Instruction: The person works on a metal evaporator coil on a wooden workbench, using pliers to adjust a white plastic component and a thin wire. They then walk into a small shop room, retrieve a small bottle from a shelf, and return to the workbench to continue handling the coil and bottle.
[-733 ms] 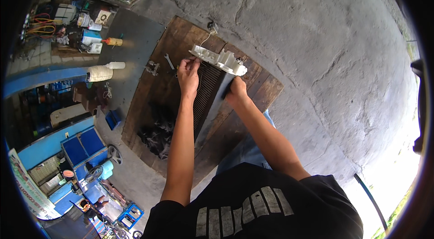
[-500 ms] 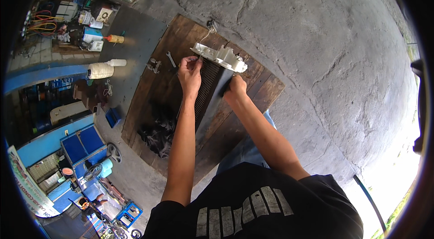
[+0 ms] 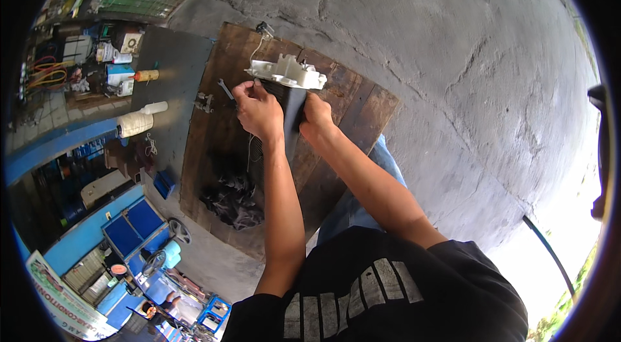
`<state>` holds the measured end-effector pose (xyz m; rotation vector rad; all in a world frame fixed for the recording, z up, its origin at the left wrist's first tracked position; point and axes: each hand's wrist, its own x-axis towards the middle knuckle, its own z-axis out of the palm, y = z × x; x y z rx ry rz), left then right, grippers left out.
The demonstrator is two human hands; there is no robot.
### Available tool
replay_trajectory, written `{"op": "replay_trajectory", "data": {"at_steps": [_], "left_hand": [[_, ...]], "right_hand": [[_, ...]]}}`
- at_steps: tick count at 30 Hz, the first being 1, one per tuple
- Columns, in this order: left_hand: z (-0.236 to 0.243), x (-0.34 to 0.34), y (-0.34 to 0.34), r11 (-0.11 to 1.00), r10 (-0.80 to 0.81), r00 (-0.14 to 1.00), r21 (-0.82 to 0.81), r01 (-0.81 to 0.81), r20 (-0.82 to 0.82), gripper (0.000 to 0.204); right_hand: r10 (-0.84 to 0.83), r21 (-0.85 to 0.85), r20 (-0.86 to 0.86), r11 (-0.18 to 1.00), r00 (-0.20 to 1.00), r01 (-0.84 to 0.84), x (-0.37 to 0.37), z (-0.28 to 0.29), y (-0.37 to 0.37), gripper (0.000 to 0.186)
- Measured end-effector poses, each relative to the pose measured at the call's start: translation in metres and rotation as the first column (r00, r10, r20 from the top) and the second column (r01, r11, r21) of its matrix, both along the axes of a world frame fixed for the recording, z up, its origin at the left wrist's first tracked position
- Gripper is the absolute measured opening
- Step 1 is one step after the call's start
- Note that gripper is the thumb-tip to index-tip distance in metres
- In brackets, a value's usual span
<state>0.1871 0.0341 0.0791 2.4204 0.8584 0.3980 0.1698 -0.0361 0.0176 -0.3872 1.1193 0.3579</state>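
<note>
Dark cloth [image 3: 234,203]: bunched on the wooden board [image 3: 365,96], nearer the body than either hand.
Finned core [image 3: 293,106]: on the board, between both hands; long axis running away from the body; cannot tell whether flat or propped up.
Right hand [image 3: 317,119]: curled against the core's right side; fingertips hidden, so cannot tell how closed.
Left hand [image 3: 260,114]: thumb and fingers drawn nearly together by the left end of the white housing [image 3: 289,71]; cannot tell the contents of the pinch, if any.
Finger work: seemingly a fine adjustment where core meets housing; probably calling for steady right-hand support and precise left fingertips.
Wrench [image 3: 225,88]: on the board, left of the left hand, untouched.
White housing: capping the core's far end, length crosswise, left to right.
Grey floor [image 3: 453,83]: past the board's far edge.
</note>
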Motion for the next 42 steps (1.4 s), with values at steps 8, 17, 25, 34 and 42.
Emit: {"op": "replay_trajectory", "data": {"at_steps": [8,17,25,34,42], "left_hand": [[-0.019,0.005,0.038,0.970,-0.224,0.974,-0.082,0.227,0.043,0.017],[-0.011,0.004,0.071,0.707,-0.492,0.870,-0.578,0.408,0.013,0.011],[-0.002,0.023,0.090,0.696,-0.523,0.851,-0.597,0.399,-0.041,0.010],[-0.016,0.061,0.185,0.700,-0.393,0.912,-0.681,0.216,-0.115,0.041],[-0.022,0.071,0.194,0.709,-0.448,0.876,-0.668,0.226,-0.179,0.039]], "right_hand": [[0.001,-0.053,-0.053,0.999,0.999,-0.003,0.002,0.007,0.013,0.006],[-0.089,0.030,-0.078,0.995,0.993,0.091,-0.030,0.045,-0.005,0.009],[-0.052,0.039,0.022,0.998,0.998,0.051,-0.020,0.048,0.019,0.015],[-0.009,0.161,0.073,0.987,0.997,-0.003,0.008,0.051,0.039,0.014],[0.066,0.228,0.361,0.961,0.930,-0.157,0.007,0.002,0.033,0.012]]}}
